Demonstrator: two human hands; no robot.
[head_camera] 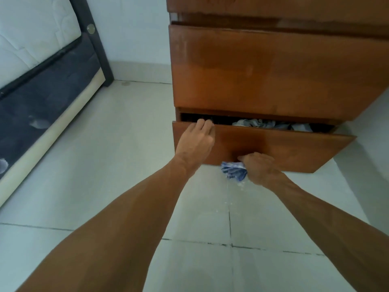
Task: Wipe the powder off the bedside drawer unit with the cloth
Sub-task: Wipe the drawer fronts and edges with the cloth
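The brown wooden bedside drawer unit (pixel 273 68) stands against the wall at the upper right. Its bottom drawer (pixel 294 152) is pulled out a little, with crumpled fabric showing inside. My left hand (pixel 197 140) grips the top left edge of that drawer front, fingers hooked over it. My right hand (pixel 259 167) holds a bunched blue and white cloth (pixel 233 170) pressed against the lower edge of the drawer front. White powder specks (pixel 237 186) lie on the floor tiles just below the cloth.
A bed with a white mattress (pixel 31 34) and dark base (pixel 46 95) runs along the left. Its dark post (pixel 94 41) stands near the wall. Pale floor tiles (pixel 126 165) stretch between the bed and the unit.
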